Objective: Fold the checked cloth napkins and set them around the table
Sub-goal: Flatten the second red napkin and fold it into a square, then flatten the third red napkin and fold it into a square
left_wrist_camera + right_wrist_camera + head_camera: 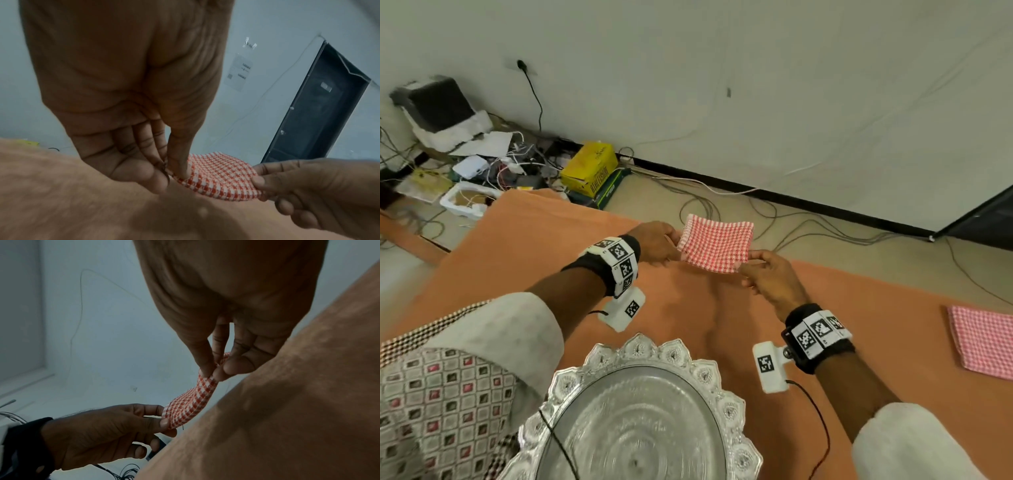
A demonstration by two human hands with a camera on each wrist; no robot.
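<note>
Pinching folded checked napkin between left hand, right hand.

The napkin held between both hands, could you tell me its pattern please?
Red-and-white check; the napkin shows best in the head view.

Folded red-checked napkin held aloft; second napkin lies flat.
</note>
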